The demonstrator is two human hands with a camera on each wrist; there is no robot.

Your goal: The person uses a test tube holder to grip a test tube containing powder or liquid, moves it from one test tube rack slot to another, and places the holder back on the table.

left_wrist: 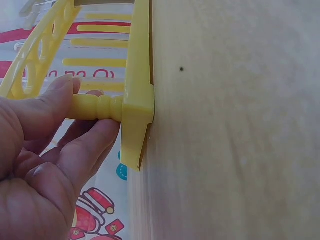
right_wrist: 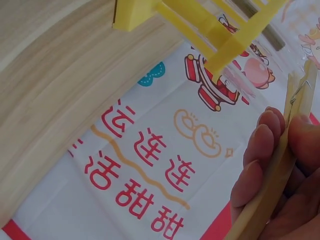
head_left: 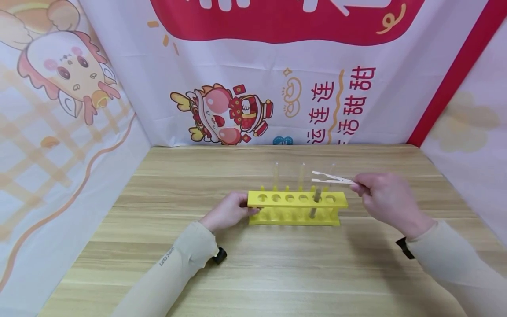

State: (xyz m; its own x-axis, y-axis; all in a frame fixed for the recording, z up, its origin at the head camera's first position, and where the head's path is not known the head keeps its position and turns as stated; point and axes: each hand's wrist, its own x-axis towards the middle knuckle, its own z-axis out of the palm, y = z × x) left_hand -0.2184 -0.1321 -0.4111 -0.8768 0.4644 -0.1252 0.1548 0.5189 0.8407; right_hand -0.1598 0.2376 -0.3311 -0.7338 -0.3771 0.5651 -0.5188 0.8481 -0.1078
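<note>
A yellow test tube rack (head_left: 297, 204) stands on the table. My left hand (head_left: 229, 211) grips its left end; in the left wrist view, thumb and fingers close round the yellow end post (left_wrist: 95, 107). A test tube with dark grey contents (head_left: 317, 195) stands in a hole near the right end. Behind the holes, clear tubes (head_left: 276, 174) rise from the pegs. My right hand (head_left: 386, 198) holds a wooden test tube clamp (head_left: 336, 178) just right of the rack. The clamp's forked tips are spread above the dark tube, apart from it, with nothing between them.
The wood-grain table (head_left: 277, 273) extends in front of and around the rack. A printed cloth (head_left: 237, 61) hangs behind its far edge, and further printed cloths stand at the left and right sides.
</note>
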